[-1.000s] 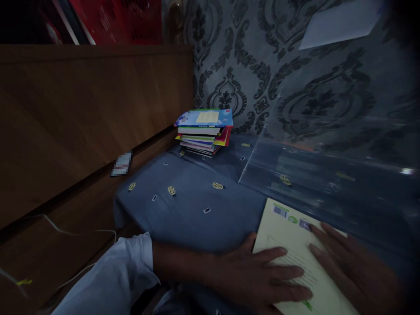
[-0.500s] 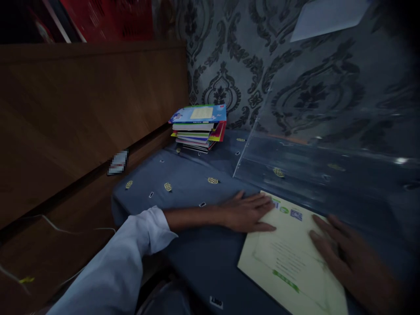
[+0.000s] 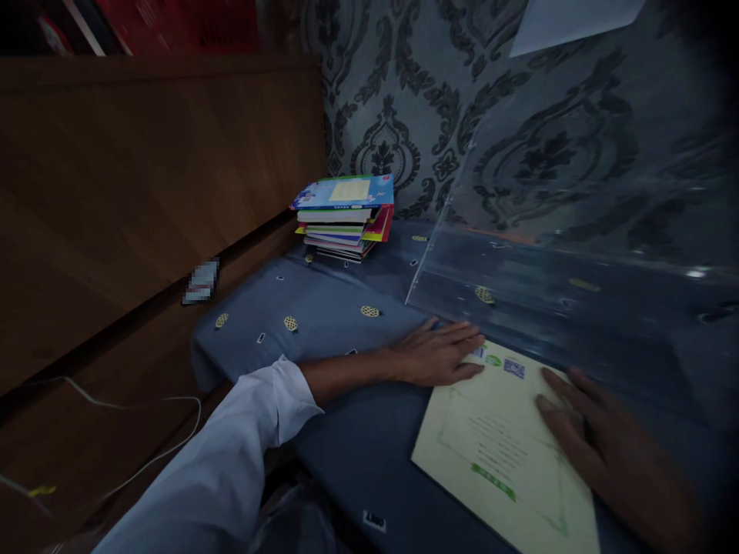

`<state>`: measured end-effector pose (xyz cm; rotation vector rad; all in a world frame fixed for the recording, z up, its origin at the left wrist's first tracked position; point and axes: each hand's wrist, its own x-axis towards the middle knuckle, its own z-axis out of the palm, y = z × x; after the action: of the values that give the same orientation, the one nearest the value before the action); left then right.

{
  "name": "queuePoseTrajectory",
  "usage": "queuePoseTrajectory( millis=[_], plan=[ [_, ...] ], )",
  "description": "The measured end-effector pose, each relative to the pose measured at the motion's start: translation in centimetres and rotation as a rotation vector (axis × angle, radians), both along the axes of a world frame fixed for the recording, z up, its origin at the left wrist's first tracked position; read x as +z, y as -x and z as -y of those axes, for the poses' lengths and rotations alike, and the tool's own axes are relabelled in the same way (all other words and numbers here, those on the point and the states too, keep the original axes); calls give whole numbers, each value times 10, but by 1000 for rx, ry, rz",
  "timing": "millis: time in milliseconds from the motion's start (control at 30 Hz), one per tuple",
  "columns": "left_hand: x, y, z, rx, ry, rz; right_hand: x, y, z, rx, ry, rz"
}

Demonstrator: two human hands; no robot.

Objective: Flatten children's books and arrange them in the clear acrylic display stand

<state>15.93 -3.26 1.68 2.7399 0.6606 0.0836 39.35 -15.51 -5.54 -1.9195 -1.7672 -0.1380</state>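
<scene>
A pale cream book [image 3: 496, 438] with green print and a QR code lies flat on the blue patterned cloth [image 3: 329, 296]. Over its upper left corner, my left hand [image 3: 442, 352] rests palm down, fingers stretched towards the right. On the book's right side lies my right hand [image 3: 600, 438], slightly blurred, with thumb and fingers apart. Neither hand is closed around anything. Behind the book stands a clear plastic panel or box [image 3: 519, 269], its near edge just beyond the fingers.
A stack of books [image 3: 343, 215] sits at the back near the patterned wall [image 3: 386, 115]. Left is a wooden panel [image 3: 144, 177], with a pixelated flat object [image 3: 202, 282] on its ledge and a thin white cable [image 3: 173, 450] below. A red basket [image 3: 185, 27] stands above.
My left hand has slid slightly up along the book's corner. The whole view has shifted a little, so the stack and book appear slightly further left and higher.
</scene>
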Motion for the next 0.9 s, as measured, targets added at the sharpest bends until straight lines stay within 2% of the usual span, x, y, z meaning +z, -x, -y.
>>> queuePoseTrajectory(
  millis=[200,267,467,700,900],
  plan=[
    [-4,-3,-3,5,-53,10,-1,2,-3,19,-28,-40],
    [-8,-4,-4,9,-51,31,3,5,0,-7,-35,-52],
    [-18,-3,-8,15,-24,83,17,14,8,32,17,-154],
    [-28,-3,-14,-6,-68,152,25,20,11,15,76,-183],
    [-30,-2,-14,4,-129,170,31,26,11,-2,100,-164]
  ],
)
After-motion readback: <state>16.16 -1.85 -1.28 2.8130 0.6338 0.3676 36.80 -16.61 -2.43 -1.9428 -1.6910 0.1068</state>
